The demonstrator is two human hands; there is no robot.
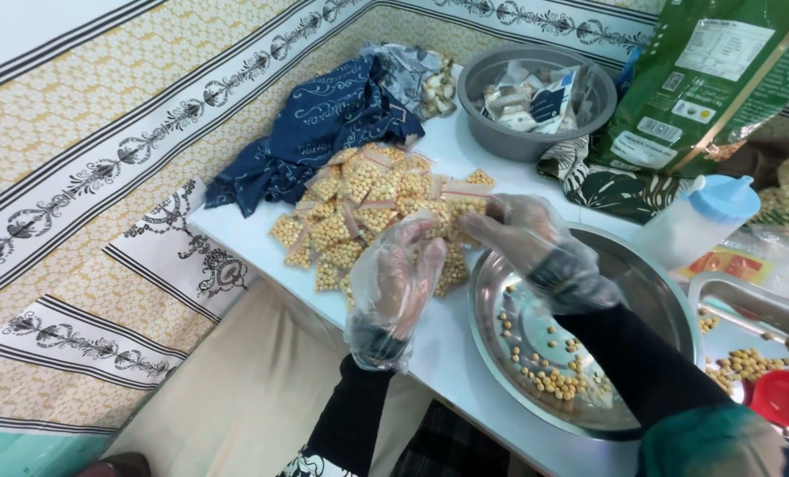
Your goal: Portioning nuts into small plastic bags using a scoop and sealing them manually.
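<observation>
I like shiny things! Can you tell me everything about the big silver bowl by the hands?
The round metal bowl looks like shiny steel, wide and shallow, with a thin rolled rim. It sits flat on the white table, near its front edge. Small yellow beans lie scattered on its bottom, most bunched toward the front. The right hand, in a clear plastic glove, hovers over its left side, and the dark sleeve crosses over it.

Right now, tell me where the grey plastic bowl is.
In the head view, the grey plastic bowl sits at the far end of the white table, upper right of centre, between the dark blue cloth and the green bag.
</observation>
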